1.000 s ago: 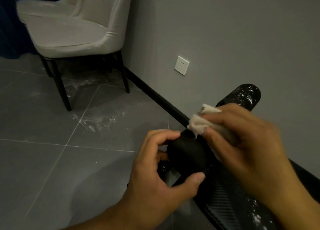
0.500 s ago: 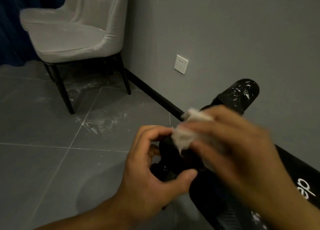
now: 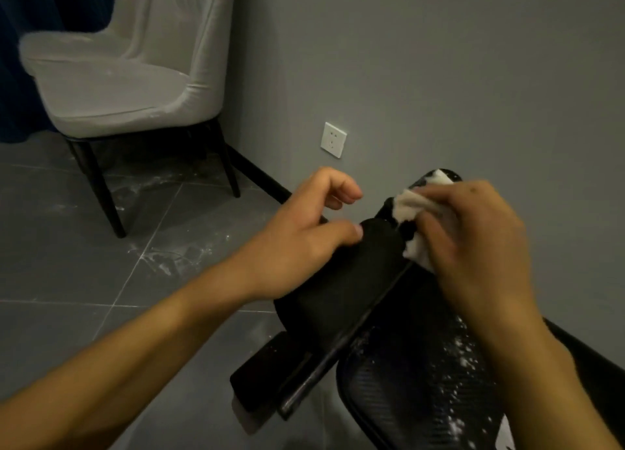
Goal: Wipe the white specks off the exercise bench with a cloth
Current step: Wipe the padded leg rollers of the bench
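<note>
Clamps the white cloth (image 3: pixel 411 209) in the bent fingers of the right hand (image 3: pixel 473 246), pressing it on the far roller (image 3: pixel 453 176) at the end of the exercise bench (image 3: pixel 406 399). Rests the left hand (image 3: pixel 304 240) on the near roller (image 3: pixel 338 280) by the thumb only, with the other fingers loosely curled, lifted off the foam and closed on nothing.

Could probably smear the white specks (image 3: pixel 463 351) or push them down to the floor (image 3: pixel 101 263) instead of lifting them, because of a crumpled cloth with little fresh surface. Could also let a roller turn under the rubbing, for lack of a firm grip from the left hand, and so leave the hidden side dirty. Could easily miss the seat pad, nearer to the camera and outside the reach of the present stroke.

Stands low beside the grey wall, at the lower right of the view, well apart from the pale chair (image 3: pixel 118 87). Looks black everywhere: matt and almost clean on the near roller, glossy at the far roller, ribbed on the seat pad. Carries there a dense scatter of white dots, like dry powder.
</note>
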Tool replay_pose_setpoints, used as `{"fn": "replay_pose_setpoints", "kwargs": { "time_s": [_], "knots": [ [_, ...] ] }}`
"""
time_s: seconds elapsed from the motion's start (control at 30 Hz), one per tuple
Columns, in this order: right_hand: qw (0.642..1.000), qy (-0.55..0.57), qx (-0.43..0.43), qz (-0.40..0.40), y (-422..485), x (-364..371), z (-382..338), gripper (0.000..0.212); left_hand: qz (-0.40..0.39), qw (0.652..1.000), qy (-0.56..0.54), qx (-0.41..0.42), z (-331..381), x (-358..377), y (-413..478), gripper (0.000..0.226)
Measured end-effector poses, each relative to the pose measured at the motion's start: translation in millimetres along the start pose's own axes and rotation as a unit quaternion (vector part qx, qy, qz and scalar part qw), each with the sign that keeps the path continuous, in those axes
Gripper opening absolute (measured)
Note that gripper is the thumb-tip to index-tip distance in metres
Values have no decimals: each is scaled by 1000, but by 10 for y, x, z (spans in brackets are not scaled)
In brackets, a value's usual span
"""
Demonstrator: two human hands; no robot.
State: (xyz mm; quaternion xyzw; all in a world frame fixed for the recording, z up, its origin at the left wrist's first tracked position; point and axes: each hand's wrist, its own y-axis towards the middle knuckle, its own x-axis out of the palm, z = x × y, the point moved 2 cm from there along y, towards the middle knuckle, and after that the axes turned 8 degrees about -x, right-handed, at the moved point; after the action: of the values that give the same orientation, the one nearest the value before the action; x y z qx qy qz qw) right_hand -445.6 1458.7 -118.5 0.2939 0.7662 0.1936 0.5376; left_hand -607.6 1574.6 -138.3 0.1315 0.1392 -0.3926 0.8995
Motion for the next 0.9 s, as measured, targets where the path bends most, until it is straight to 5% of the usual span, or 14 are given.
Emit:
{"fn": "replay_pose_setpoints", "kwargs": {
  "time_s": [0.17,0.3,0.5,0.73,0.9],
  "knots": [
    [990,31,-71,-116,43,42,-50,27,-133,988,35,-73,122,114,174,62],
    [999,-20,2,-35,110,-29,116,22,-152,984,25,-92,76,126,163,68],
    [998,37,25,-45,-164,-118,17,21,-152,984,-6,-89,21,76,106,65],
    [996,-28,-40,-69,217,122,-97,23,-136,983,-33,-122,92,101,55,54],
    [999,10,14,-35,-59,-89,81,21,-132,980,-62,-137,-4,48,38,38]
  ]
}}
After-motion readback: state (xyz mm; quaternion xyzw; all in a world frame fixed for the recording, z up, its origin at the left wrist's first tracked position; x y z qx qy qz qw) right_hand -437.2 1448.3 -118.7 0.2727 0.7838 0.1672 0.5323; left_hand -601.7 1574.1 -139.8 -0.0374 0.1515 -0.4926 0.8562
